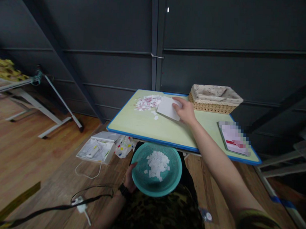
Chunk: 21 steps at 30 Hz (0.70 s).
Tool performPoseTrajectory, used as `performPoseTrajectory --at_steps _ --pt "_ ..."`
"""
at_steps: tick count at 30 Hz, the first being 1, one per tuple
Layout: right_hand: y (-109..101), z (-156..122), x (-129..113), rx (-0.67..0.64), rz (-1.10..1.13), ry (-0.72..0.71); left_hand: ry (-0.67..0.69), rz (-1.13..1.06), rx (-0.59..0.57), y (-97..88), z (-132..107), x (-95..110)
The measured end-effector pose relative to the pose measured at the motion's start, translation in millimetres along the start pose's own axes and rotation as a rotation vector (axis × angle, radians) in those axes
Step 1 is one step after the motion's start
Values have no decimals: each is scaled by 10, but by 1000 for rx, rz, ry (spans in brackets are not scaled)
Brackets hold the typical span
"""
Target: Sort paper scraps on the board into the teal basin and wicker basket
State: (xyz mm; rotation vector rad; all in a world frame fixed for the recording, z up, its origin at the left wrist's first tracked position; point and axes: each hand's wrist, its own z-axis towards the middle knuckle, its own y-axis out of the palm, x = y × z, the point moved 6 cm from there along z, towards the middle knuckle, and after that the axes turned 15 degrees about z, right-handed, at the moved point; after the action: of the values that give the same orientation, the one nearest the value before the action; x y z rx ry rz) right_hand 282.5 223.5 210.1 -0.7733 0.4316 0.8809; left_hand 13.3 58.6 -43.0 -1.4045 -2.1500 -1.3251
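Observation:
A white card or sheet of paper (167, 107) is gripped in my right hand (185, 111), just above the table, its left edge beside a heap of torn white and pinkish paper bits (148, 102). Some loose scraps lie just in front of that heap. My left hand (130, 177) holds the left rim of a green plastic colander (175, 174) on my lap, below the table's front edge. Inside the colander lies a pile of small white paper pieces (157, 163). The left fingers are partly hidden behind the rim.
On the pale green table (139, 124) stand a cloth-lined wicker basket (214, 105) and, at right, a flat tablet-like item (233, 138), partly blurred. Floor items at left: an open white box (97, 151), a plastic bag (123, 146) and black cables (52, 208). A dark panelled wall (116, 32) closes the back.

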Motion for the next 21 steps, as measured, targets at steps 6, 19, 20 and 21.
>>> performPoseTrajectory --at_steps 6,19,20,21 --pt "185 -43 -54 -107 -177 -42 -8 15 13 -23 26 -16" --pt "253 -165 -261 -191 -233 -33 -32 -15 23 -21 8 -25" --pt "221 -159 -263 -174 -189 -23 -39 -20 16 -12 5 -26" --pt "188 -147 -262 -153 -139 -15 -42 -22 13 -7 1 -24"
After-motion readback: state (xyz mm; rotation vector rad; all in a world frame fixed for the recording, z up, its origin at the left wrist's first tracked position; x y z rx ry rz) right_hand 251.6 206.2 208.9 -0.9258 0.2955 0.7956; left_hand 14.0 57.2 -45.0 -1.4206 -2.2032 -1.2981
